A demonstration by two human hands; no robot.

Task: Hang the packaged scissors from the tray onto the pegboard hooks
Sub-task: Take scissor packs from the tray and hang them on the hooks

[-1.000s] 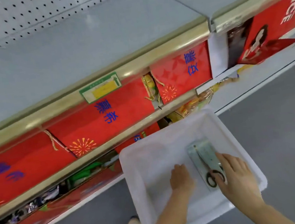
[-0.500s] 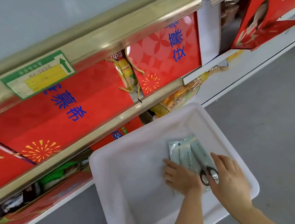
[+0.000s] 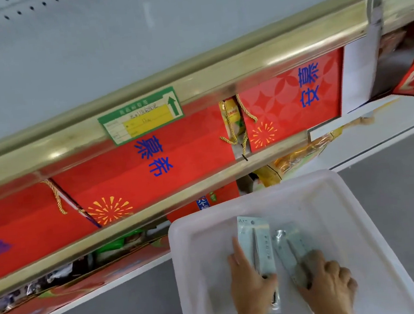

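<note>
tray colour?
White, slightly translucent plastic tray; the head view, the only one, shows it.

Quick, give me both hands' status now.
Left hand: grips the left scissors pack.
Right hand: grips the right scissors pack.

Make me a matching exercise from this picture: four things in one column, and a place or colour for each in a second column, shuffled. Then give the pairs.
Things:
1. left hand
2. right hand
3. shelf label
4. tray

Descriptions:
A. green and yellow, on the shelf's edge
B. white, holds both scissors packs
C. on the pack that lies further left
D. on the pack that lies further right

Pairs: 1-C, 2-D, 3-A, 4-B
</note>
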